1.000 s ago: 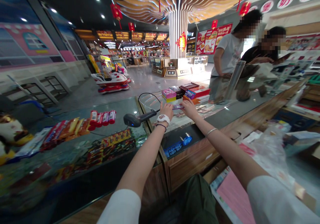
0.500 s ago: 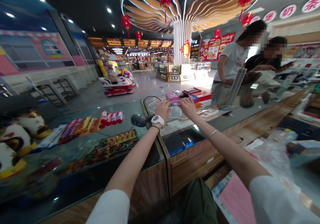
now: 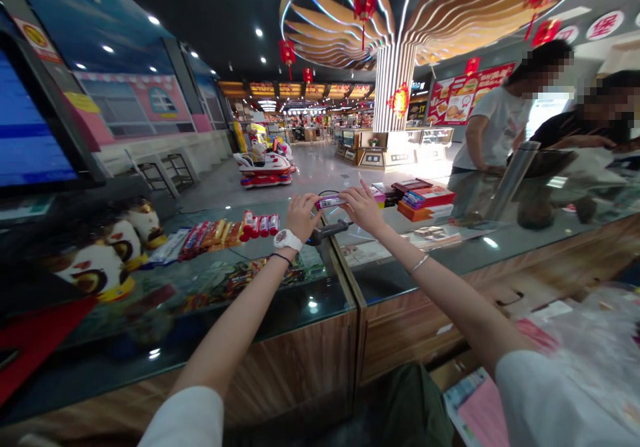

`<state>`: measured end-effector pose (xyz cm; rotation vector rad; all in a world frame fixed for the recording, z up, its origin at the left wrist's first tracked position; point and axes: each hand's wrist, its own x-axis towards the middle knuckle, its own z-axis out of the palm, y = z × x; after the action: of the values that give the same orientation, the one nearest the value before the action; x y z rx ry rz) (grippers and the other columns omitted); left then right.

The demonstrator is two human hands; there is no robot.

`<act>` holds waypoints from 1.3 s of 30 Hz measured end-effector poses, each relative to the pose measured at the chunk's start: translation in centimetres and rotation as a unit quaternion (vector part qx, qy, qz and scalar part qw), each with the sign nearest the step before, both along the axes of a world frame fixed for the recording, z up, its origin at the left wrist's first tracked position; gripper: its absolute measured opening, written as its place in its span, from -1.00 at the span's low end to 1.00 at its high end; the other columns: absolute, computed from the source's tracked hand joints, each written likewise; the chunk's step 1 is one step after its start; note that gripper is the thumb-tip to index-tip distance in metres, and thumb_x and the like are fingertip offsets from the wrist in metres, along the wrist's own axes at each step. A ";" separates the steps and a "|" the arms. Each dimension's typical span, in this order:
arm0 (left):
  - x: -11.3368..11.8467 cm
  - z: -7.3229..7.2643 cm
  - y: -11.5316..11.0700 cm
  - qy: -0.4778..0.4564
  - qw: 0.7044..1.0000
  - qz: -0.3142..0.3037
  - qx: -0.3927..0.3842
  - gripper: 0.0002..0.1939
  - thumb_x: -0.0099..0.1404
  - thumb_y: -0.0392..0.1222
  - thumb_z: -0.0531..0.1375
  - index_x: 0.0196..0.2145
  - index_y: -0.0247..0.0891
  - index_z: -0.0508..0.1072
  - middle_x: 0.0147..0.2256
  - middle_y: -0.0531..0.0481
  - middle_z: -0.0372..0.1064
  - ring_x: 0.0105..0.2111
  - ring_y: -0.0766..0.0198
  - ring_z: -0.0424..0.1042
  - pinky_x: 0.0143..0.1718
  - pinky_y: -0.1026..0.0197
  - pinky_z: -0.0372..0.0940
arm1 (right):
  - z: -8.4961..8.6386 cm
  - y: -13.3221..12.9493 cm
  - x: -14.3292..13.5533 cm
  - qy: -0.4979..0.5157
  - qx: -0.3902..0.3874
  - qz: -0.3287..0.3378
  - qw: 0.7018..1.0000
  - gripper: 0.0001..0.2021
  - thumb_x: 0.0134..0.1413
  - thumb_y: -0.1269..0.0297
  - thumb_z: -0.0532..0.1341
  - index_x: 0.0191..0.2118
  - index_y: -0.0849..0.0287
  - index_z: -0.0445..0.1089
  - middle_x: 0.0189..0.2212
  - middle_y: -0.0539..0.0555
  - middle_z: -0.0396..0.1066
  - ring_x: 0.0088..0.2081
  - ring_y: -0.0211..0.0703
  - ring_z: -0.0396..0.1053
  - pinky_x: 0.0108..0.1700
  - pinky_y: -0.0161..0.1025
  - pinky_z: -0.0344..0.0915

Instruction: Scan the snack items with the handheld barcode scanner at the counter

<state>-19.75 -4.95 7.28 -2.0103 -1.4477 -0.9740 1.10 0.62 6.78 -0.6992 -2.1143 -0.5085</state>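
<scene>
Between my two hands, above the glass counter, is a slim purple candy pack (image 3: 330, 201) with a white label. My left hand (image 3: 301, 215), wearing a white watch, grips its left end with fingers closed. The fingers of my right hand (image 3: 364, 207) are closed on the other end, with one finger raised. Just below the pack lies a black handheld scanner (image 3: 327, 232) on the counter. To the left of my left hand stands a row of small red and purple tubes (image 3: 261, 224), beside several wrapped snack packs (image 3: 213, 237).
Stacked boxes of sweets (image 3: 425, 199) sit right of my hands. Panda-like containers (image 3: 143, 224) and a monitor (image 3: 33, 120) are at the left. The glass counter (image 3: 320, 314) has a seam below my hands. Two people (image 3: 493, 124) stand at the right beyond it.
Both hands have moved left with the purple pack, away from the stacked boxes and over the scanner. The view has turned left, bringing the monitor into sight.
</scene>
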 end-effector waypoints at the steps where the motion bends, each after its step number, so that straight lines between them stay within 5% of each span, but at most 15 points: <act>1: -0.8 0.1 -0.3 -0.001 1.000 0.007 0.006 -0.71 0.35 -0.18 0.17 0.02 -0.14 0.45 -0.01 -0.07 0.46 0.07 0.10 0.40 0.33 -0.06 0.06 | 0.2 -0.1 -0.9 -0.003 0.001 0.008 1.000 -0.73 0.33 0.30 0.08 0.05 0.14 0.42 -0.03 0.14 0.48 0.08 0.01 0.35 0.43 0.24 -0.16; 7: -5.2 0.8 -2.3 -0.004 0.999 0.048 0.022 -0.74 0.35 -0.16 0.18 -0.01 -0.13 0.47 -0.02 -0.07 0.47 0.05 0.08 0.42 0.31 -0.08 0.11 | 0.8 -0.6 -5.7 -0.010 -0.002 0.040 0.999 -0.71 0.33 0.32 0.08 0.08 0.12 0.42 -0.02 0.14 0.47 0.08 0.01 0.34 0.44 0.23 -0.19; 15: -8.0 -0.8 -4.7 0.022 0.997 0.073 0.002 -0.76 0.37 -0.15 0.16 -0.02 -0.12 0.47 -0.03 -0.06 0.51 0.03 0.10 0.44 0.33 -0.12 0.08 | -1.7 -1.2 -9.2 0.020 -0.011 0.085 0.996 -0.73 0.31 0.32 0.12 0.05 0.07 0.44 -0.02 0.10 0.50 0.04 -0.03 0.38 0.41 0.19 -0.07; 23: -7.6 -1.5 -5.2 0.056 0.996 0.068 -0.015 -0.72 0.42 -0.12 0.10 0.02 -0.16 0.46 0.00 -0.07 0.50 0.07 0.13 0.40 0.36 -0.08 0.01 | -3.5 -1.6 -8.1 0.044 -0.027 0.091 0.994 -0.75 0.31 0.27 0.12 0.02 0.09 0.45 -0.05 0.12 0.51 0.04 -0.01 0.38 0.38 0.16 -0.01; 30: -7.9 -1.9 -5.1 0.051 0.996 0.066 -0.019 -0.75 0.40 -0.13 0.13 -0.01 -0.17 0.47 -0.03 -0.07 0.51 0.05 0.11 0.41 0.37 -0.12 -0.01 | -3.1 -1.7 -7.9 0.040 -0.056 0.105 0.992 -0.66 0.31 0.23 0.10 0.13 0.12 0.38 0.06 0.17 0.46 0.13 0.03 0.35 0.37 0.12 0.01; 34: -8.8 -2.1 -5.0 0.032 0.996 0.080 -0.013 -0.79 0.36 -0.17 0.18 -0.06 -0.17 0.47 -0.05 -0.06 0.52 0.03 0.11 0.42 0.34 -0.10 0.04 | -2.9 0.0 -5.4 0.065 -0.122 0.106 0.985 -0.52 0.31 0.25 0.04 0.30 0.15 0.19 0.14 0.22 0.40 0.15 0.06 0.33 0.23 0.06 0.23; 39: -10.0 -2.4 -4.7 0.003 0.995 0.096 -0.018 -0.80 0.32 -0.21 0.22 -0.09 -0.18 0.47 -0.06 -0.08 0.53 0.02 0.07 0.44 0.34 -0.12 0.04 | -4.1 3.5 -2.1 0.038 -0.217 0.145 0.965 -0.35 0.03 0.45 0.09 0.31 0.14 0.21 0.22 0.19 0.32 0.26 0.08 0.25 0.30 0.12 0.16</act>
<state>-29.72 -9.68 4.90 -1.8553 -1.6322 -0.8652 -1.01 4.16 2.68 -0.6169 -2.2264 0.1466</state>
